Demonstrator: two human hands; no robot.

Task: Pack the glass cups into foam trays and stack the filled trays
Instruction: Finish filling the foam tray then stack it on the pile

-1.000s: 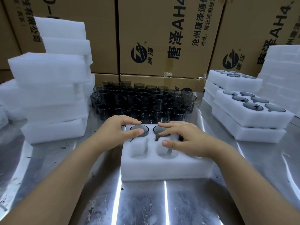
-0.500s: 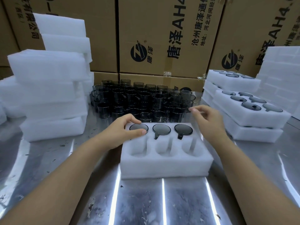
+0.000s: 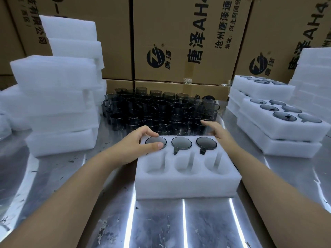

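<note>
Right hand (image 3: 215, 130) is reaching out, fingers spread, loose cups (image 3: 161, 111) sitting just past its fingertips. Left hand (image 3: 136, 144) is pinching a packed cup (image 3: 155, 140) in the tray (image 3: 186, 185).

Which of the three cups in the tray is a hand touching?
The left cup: the left hand pinches its rim between thumb and forefinger. The middle cup and right cup sit untouched.

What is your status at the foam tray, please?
Left hand pinches far-left cup in foam tray. Right hand open, by loose glass cups. Far row filled, near row empty. Nothing blocking.
</note>
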